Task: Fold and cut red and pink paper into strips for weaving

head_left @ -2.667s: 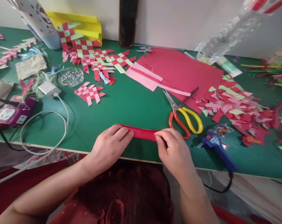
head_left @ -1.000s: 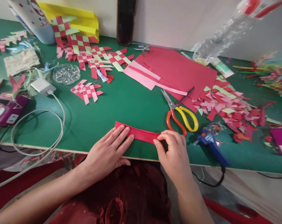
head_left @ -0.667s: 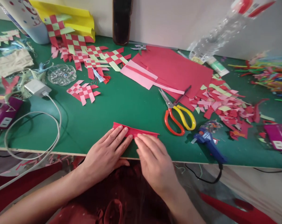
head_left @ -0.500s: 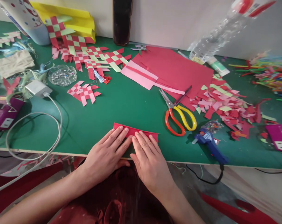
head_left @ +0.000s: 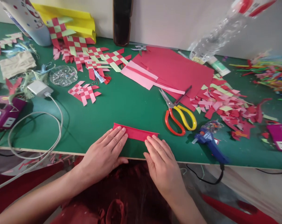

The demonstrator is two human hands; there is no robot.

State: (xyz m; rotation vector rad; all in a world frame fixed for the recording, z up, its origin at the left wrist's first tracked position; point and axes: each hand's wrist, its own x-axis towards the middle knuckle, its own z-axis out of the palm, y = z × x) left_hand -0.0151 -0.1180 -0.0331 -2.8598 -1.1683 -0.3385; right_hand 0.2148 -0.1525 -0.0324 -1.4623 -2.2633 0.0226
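A folded strip of red paper (head_left: 137, 134) lies on the green tabletop close to its front edge. My left hand (head_left: 107, 147) rests flat on the strip's left end, fingers stretched out and thumb apart. On the right end lie the fingertips of my right hand (head_left: 163, 161), also outstretched. Between the hands the middle of the strip shows, with a raised fold along its far side. Scissors (head_left: 177, 113) with one orange and one yellow handle lie open beyond my right hand. A blue glue gun (head_left: 209, 141) is farther right.
Large red sheets (head_left: 175, 67) with pink paper (head_left: 139, 74) on top lie at the back. Paper scraps (head_left: 227, 102) are heaped at right. Woven paper fish (head_left: 84, 92) lie at back left. A white charger (head_left: 40, 89) with a looped cable sits at left; a phone (head_left: 122, 21) leans against the wall.
My right hand has slid right along the red paper strip to its right end, uncovering the middle. My left hand has stayed nearly in place.
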